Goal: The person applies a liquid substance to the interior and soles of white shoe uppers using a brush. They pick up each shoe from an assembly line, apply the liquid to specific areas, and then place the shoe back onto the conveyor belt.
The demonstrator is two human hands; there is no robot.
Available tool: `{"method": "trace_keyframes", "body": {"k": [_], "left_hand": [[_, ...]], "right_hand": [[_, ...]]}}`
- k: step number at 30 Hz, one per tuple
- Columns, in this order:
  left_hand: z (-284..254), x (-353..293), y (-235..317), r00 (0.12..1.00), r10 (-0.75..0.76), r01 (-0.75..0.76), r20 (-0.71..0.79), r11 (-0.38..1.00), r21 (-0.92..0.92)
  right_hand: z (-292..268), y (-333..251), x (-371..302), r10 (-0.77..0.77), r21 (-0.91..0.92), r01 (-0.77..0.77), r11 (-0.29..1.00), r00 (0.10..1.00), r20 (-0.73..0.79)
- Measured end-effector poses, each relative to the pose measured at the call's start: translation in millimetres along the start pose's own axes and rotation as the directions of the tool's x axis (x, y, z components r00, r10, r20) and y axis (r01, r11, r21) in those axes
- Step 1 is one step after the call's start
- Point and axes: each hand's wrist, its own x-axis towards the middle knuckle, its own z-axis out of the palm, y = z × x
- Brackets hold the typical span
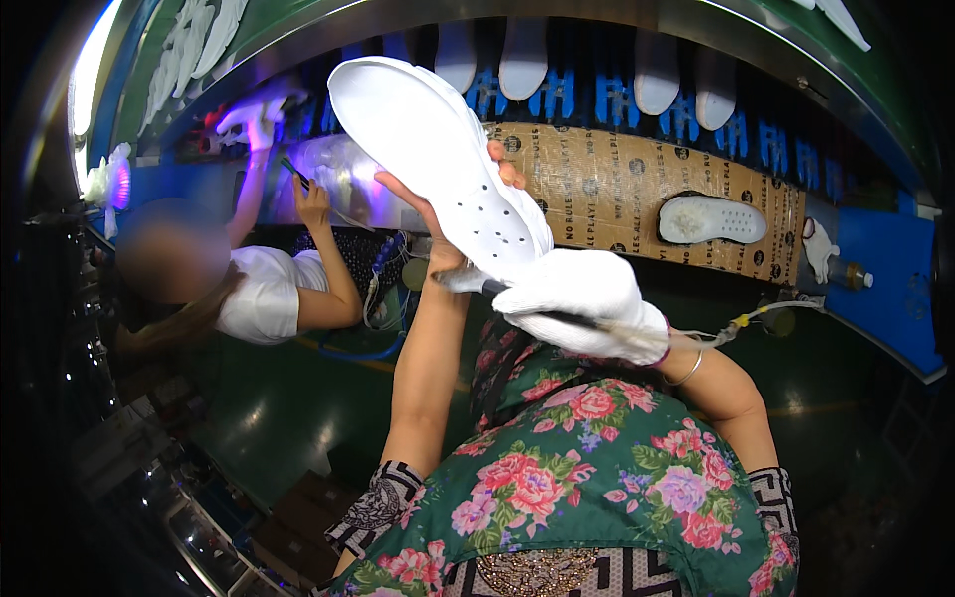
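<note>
A white shoe sole [408,119] with small dark holes is raised in front of me, tilted, in my bare left hand [444,247]. The thumb lies along its left side and fingertips wrap round its right edge. My right hand [577,298], in a white knit glove, is closed around a slim dark-handled brush [473,282]. The bristles are close to the sole's near end; whether they touch it I cannot tell. A pale tube [736,323] runs from near the right wrist toward the right.
A cardboard-covered bench [587,189] bears another pale sole [712,219]. Behind it, several soles stand on blue holders [617,99]. At right, a white glove [820,249] and a small bottle [851,274] lie by a blue surface [895,289]. A co-worker [264,298] works at left under violet light.
</note>
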Motion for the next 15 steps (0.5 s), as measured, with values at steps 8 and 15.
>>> {"method": "trace_keyframes", "body": {"k": [8,15], "left_hand": [[10.3,2.0,7.8,0.987,0.069,-0.052,-0.144,0.992,0.116],[9.1,2.7,18.7,0.973,0.085,-0.022,-0.213,0.959,0.283]], "right_hand": [[11.3,4.4,-9.1,-0.029,-0.121,0.031,0.992,0.999,0.02],[2.4,9.4,-3.1,0.131,-0.031,-0.13,0.991,0.991,0.018]]}}
